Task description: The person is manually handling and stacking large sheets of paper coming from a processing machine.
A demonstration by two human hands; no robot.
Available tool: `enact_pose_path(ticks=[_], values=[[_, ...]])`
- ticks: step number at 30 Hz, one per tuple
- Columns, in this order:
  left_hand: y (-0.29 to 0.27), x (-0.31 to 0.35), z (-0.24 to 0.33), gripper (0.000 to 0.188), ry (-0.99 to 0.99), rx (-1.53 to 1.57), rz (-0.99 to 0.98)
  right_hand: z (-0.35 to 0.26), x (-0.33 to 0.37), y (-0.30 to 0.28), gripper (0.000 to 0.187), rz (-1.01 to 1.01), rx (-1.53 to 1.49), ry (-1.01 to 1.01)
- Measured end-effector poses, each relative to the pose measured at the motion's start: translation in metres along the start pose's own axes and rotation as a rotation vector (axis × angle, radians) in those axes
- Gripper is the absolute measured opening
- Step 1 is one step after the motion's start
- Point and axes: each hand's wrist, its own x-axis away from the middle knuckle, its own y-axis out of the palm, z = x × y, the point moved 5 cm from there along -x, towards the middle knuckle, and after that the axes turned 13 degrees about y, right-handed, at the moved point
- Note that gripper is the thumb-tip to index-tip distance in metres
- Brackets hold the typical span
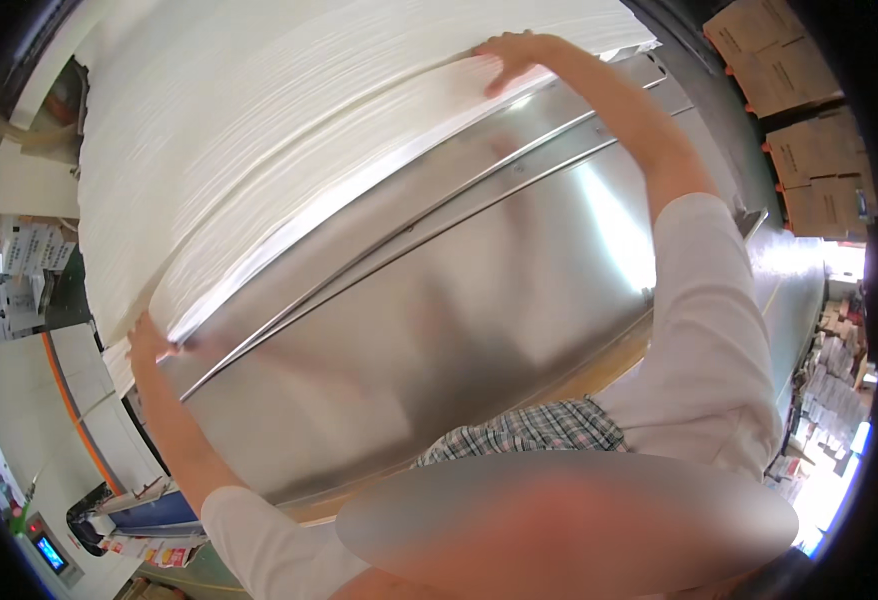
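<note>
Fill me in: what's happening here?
The person's left hand is at the near left corner of a big stack of white sheets; the right hand is at its near edge, farther right. Whether they grip is unclear. A shiny metal surface lies between the stack and the person's body.

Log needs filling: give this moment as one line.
left hand: at left end of white paper stack; right hand: on it, farther right; metal surface: along stack's near edge
</note>
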Motion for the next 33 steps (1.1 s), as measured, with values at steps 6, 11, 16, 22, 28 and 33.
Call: enact_pose_path(ticks=[6,11,16,22,28,33], values=[[0.037,-0.041,-0.059,0.104,0.079,-0.037,0.101,0.148,-0.042,0.005,0.093,-0.066,0.343,0.146],[0.061,-0.055,-0.083,0.098,0.202,0.125,0.245,0.264,-0.050,0.029,0.084,0.167,0.034,-0.171],[0.056,-0.026,-0.092,0.079,0.269,0.129,0.572,0.231,-0.053,0.032,0.084,0.222,-0.080,0.402],[0.049,-0.035,-0.089,0.068,0.232,0.091,0.844,0.273,0.008,0.023,0.073,0.719,-0.862,-0.601],[-0.001,0.042,-0.143,0.064,0.223,0.025,1.022,0.264,0.051,-0.012,0.072,0.796,-0.186,0.335],[-0.006,0.107,-0.161,0.065,0.289,-0.010,1.010,0.301,0.117,0.011,0.073,0.910,0.035,0.110]])
